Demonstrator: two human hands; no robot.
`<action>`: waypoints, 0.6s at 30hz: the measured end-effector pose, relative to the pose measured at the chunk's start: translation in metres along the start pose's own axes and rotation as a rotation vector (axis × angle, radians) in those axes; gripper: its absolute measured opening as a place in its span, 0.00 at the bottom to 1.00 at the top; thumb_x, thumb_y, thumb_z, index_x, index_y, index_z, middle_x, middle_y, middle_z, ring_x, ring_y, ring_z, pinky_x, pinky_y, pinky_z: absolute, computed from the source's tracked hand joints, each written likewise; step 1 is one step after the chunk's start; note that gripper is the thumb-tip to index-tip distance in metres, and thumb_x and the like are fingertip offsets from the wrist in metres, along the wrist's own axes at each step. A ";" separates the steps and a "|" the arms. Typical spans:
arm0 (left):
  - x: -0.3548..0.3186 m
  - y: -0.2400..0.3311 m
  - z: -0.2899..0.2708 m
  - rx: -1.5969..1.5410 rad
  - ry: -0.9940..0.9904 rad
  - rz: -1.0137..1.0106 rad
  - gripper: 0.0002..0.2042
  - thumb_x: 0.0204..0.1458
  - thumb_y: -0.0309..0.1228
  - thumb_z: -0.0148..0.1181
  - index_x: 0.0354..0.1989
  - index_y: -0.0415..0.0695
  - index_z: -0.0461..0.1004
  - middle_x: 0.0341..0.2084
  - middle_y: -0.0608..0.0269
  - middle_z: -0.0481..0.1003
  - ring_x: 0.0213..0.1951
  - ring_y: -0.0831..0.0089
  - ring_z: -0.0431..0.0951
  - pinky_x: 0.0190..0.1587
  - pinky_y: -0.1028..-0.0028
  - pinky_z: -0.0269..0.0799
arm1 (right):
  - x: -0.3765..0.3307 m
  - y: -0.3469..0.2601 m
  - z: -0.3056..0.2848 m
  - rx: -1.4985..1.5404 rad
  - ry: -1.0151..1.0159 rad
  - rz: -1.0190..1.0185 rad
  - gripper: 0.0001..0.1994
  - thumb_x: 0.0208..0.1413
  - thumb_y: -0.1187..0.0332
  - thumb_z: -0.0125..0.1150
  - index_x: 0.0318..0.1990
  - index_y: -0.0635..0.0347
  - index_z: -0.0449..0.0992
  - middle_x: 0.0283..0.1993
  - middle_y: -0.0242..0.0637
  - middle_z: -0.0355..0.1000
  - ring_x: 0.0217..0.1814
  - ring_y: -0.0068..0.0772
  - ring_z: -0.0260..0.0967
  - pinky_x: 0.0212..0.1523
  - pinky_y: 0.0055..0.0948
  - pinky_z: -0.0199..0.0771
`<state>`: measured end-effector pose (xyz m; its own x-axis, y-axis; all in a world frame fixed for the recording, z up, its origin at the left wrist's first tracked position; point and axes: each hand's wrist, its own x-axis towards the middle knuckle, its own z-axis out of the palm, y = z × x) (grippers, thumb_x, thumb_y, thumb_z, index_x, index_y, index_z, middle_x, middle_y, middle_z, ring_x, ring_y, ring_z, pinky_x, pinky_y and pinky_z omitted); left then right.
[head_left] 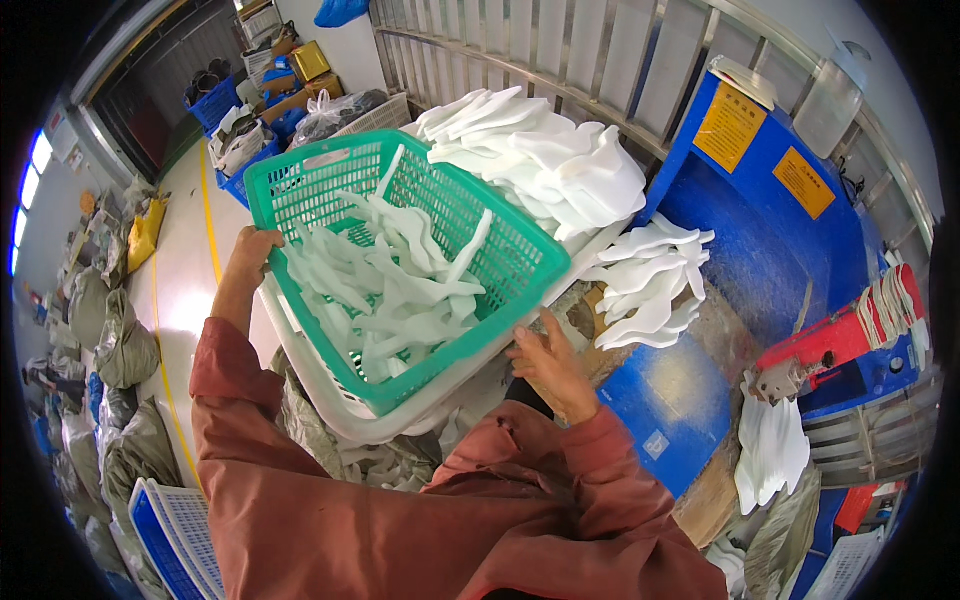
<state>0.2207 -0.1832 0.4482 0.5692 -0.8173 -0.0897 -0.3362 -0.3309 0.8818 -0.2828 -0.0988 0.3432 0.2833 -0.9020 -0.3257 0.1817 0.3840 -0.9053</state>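
A green plastic basket (505,235) sits tilted on top of a white basket (385,428) in front of me. Inside it lie several curved white foam-like pieces (400,275), loosely heaped. My left hand (258,248) is closed round the green basket's left rim. Beside the right-hand edge, my right hand (552,365) has its fingers apart, close to the rim; whether they touch it I cannot tell. It holds nothing that I can see. A large pile of similar white pieces (545,155) lies behind the green basket, with a smaller pile (655,275) to the right.
On the right stands a blue machine (770,230) with yellow labels and a red arm (835,335). Metal railings (480,50) run along the back. Bags (125,340) line the left wall, and blue crates (212,105) stand at the back left.
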 end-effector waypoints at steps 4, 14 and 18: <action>0.001 0.024 0.002 0.057 0.011 -0.033 0.10 0.47 0.29 0.65 0.36 0.39 0.77 0.30 0.60 0.75 0.32 0.64 0.78 0.35 0.58 0.75 | -0.007 -0.015 -0.012 -0.157 -0.092 -0.061 0.39 0.70 0.49 0.60 0.75 0.69 0.54 0.55 0.45 0.76 0.50 0.36 0.78 0.44 0.34 0.81; 0.020 0.108 -0.007 0.178 -0.084 -0.028 0.11 0.42 0.26 0.65 0.37 0.43 0.78 0.37 0.63 0.75 0.46 0.61 0.77 0.51 0.45 0.76 | 0.002 -0.039 0.021 0.331 -0.146 0.008 0.25 0.70 0.49 0.60 0.56 0.66 0.71 0.50 0.45 0.78 0.52 0.41 0.81 0.45 0.35 0.83; 0.014 0.150 -0.022 0.253 -0.102 -0.027 0.12 0.43 0.26 0.63 0.39 0.45 0.77 0.35 0.64 0.74 0.44 0.62 0.77 0.54 0.44 0.73 | -0.002 -0.050 0.027 0.362 -0.237 -0.012 0.26 0.70 0.48 0.61 0.55 0.66 0.72 0.52 0.47 0.79 0.52 0.40 0.81 0.46 0.36 0.83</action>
<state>0.1944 -0.2343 0.5893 0.5063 -0.8455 -0.1695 -0.5060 -0.4505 0.7356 -0.2674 -0.1110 0.3964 0.4800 -0.8529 -0.2056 0.4932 0.4561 -0.7407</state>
